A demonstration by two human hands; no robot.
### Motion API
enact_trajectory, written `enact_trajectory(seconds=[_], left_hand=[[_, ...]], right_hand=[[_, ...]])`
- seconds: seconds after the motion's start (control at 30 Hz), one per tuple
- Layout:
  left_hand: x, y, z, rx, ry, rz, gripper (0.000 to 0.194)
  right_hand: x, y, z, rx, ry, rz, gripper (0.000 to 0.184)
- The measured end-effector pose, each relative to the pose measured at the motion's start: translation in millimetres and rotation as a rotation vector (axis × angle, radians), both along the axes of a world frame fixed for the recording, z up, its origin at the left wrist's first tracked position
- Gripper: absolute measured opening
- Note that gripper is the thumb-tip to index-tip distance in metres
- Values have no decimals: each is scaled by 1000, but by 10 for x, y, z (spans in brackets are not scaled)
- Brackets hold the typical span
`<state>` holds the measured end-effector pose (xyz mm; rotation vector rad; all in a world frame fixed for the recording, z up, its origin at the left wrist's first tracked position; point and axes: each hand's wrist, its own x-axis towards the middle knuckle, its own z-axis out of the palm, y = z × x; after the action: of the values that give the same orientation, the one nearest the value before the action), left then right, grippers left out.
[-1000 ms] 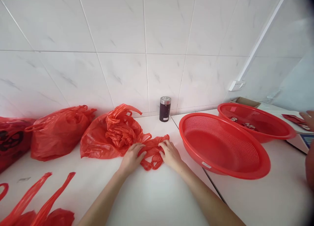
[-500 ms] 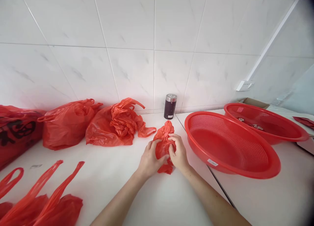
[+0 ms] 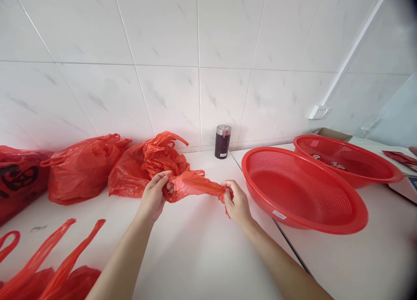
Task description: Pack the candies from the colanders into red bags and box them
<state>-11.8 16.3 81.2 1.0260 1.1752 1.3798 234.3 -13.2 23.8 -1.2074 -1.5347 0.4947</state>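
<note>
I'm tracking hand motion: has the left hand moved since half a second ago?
Yes: the left hand has moved leftward, farther from the silver-lidded dark tumbler.

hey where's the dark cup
In the head view, the dark cup stands slightly right of centre, near the tiled wall, beyond the right hand and left of the nearer basket.

A thin red plastic bag [image 3: 195, 185], wrinkled and stretched sideways, is held above the table [image 3: 195, 256] toward its back edge.
</note>
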Motion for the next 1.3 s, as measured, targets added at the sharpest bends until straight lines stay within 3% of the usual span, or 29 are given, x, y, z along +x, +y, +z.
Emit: enact_trajectory(seconds=[0.1,0.2,0.27,0.37,0.47,0.57,0.7,0.83,0.97,1.03,1.13,1.2,1.3], left_hand=[[-46,-6,106,-52,-136,-16,24],[-84,-51,204,-59,-149,4,28],[-39,-139,268,40,90,115,39],[131,-308,317,367,680,239,64],[305,-389,251,615,1062,34,65],[381,-353,121,569,1239,-155,62],[341,-274,35,449,1206,-280,63],[224,-212,81,395,1182,-294,14],[156,-199,160,479,1115,-162,16],[210,-234,148,569,1089,-190,12],[406,-302,32,679,1114,-285,18],[551,-331,-74,696,1136,-277,26],[666,-336,-176,682,1120,-221,11]], right_hand=[[21,1,54,-144,53,-6,15],[53,19,116,-246,200,50,21],[53,17,163,-280,301,108,30],[20,-24,247,-355,422,154,38],[-11,-83,339,-486,568,201,37],[4,-121,414,-622,700,330,35],[60,-145,460,-704,722,519,34],[100,-138,435,-710,679,577,33],[125,-87,353,-598,595,526,30],[121,-71,316,-506,559,457,30],[83,-83,293,-432,554,424,31],[44,-105,294,-422,570,459,30],[-7,-126,297,-411,563,502,30]])
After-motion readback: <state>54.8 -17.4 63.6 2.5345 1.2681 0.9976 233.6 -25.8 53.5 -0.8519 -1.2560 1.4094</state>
